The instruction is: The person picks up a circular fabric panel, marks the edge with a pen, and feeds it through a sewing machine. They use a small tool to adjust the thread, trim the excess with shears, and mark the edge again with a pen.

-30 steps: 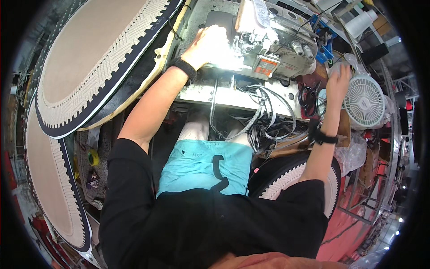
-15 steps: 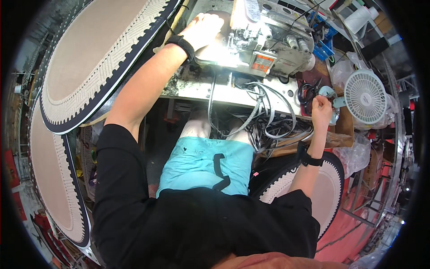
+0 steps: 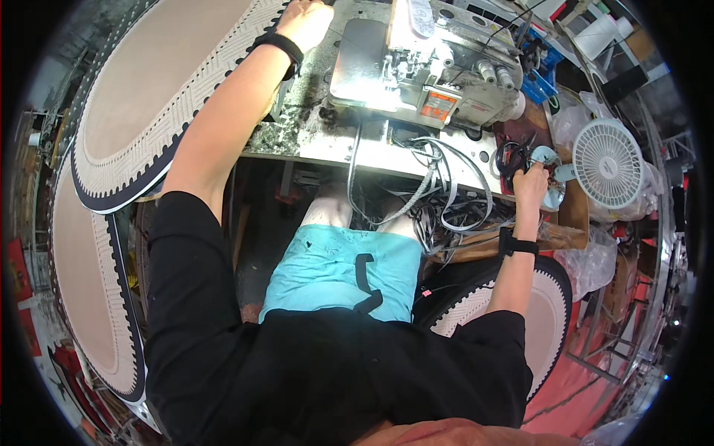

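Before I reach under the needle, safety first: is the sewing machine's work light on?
On: bright glare floods the sewing machine bed.

You are sitting in a sewing workshop. An industrial sewing machine [image 3: 416, 63] stands on a worn metal table [image 3: 312, 137]. Left of the machine lie large oval rugs [image 3: 160, 82] with dark toothed borders; right of it stands a small white fan [image 3: 610, 163], with tangled cables [image 3: 439, 201] beneath.

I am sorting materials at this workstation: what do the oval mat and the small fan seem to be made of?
The oval mat looks like woven textile, matte beige with a patterned dark border. The small fan seems white plastic, faintly glossy, with a thin radial grille; metal wire is possible.
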The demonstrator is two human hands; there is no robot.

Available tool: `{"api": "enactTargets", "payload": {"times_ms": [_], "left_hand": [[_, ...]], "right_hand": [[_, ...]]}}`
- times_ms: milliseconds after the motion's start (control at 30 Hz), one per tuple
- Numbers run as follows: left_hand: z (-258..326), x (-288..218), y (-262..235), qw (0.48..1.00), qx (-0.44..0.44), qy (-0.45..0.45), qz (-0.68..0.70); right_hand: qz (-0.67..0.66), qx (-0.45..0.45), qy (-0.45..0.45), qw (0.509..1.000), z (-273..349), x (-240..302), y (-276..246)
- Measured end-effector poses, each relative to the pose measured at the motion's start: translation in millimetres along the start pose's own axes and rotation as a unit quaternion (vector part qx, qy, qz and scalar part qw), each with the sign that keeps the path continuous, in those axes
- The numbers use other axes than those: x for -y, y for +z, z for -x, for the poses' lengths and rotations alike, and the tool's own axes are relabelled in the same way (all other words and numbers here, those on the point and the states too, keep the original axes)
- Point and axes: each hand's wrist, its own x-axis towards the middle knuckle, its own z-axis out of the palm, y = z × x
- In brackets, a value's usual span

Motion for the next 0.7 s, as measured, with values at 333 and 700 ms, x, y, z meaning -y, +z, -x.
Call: {"api": "enactTargets", "payload": {"times_ms": [333, 700], "left_hand": [[11.0, 4.5, -39.1, 0.954, -0.017, -0.263, 0.143], [23.0, 31.3, -73.3, 0.967, 0.044, -0.131, -0.213]], "right_hand": [[-0.049, 0.007, 0.011, 0.999, 2.4, 17.7, -5.3], [-0.106, 0.071, 0.076, 0.989, -24.5, -2.3, 19.2]]}}
